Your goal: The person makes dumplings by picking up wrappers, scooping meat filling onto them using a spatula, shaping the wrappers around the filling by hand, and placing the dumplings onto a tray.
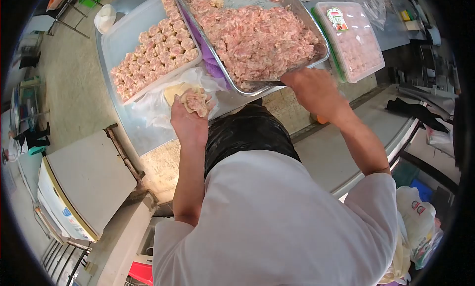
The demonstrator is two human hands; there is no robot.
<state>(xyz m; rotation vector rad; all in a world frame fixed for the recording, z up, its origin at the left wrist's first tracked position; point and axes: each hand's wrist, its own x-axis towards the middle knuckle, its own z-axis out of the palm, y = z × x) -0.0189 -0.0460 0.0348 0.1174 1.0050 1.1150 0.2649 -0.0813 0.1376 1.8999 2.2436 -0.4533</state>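
A thin wrapper with pink meat filling (196, 102) rests in my left hand (190, 121), whose fingers curl around it. Just beyond lie a stack of round pale wrappers (174, 93) and a sheet of clear plastic (148, 107). My right hand (312, 88) is closed on the handle of a flat metal spatula (264, 83), its blade at the near edge of the meat. Minced pink meat (262, 36) fills much of a metal tray (324, 52). To the left, a clear plastic container (117, 40) holds rows of filled dumplings (158, 51).
A lidded box of packed pink pieces (354, 46) sits right of the tray. Purple cloth (212, 63) shows between tray and container. A white bag (105, 18) lies at the metal table's left edge (143, 137). A freezer (89, 177) stands at the left.
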